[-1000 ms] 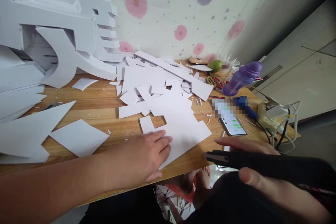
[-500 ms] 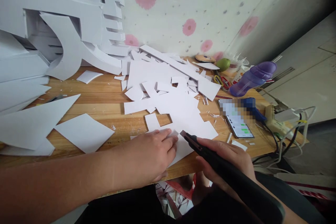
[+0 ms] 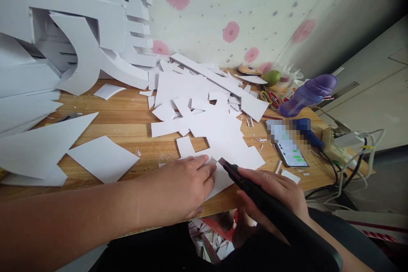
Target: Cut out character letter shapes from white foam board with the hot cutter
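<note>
My left hand [image 3: 191,182] lies flat near the table's front edge, its fingers resting on a white foam board sheet [image 3: 223,178]. My right hand [image 3: 280,191] is wrapped around a thick black-handled knife [image 3: 270,208]. The knife's short dark blade points away from me, its tip at the sheet just right of my left fingertips. Whether the blade has gone into the sheet I cannot tell. Just beyond my hands, a larger cut-out white board [image 3: 216,127] with a notched edge lies on the table. A diamond-shaped white piece [image 3: 103,159] is left of my hand.
White offcuts [image 3: 181,85] are heaped at the back of the wooden table [image 3: 127,108]. A large white board model [image 3: 79,17] stands back left. On the right are a phone [image 3: 287,144], a purple bottle [image 3: 309,93], scissors [image 3: 270,100] and a power strip with cables [image 3: 338,148].
The view has shifted very slightly. The back end of the knife's handle sits a little farther left, while the blade tip and my left hand stay in nearly the same place.
</note>
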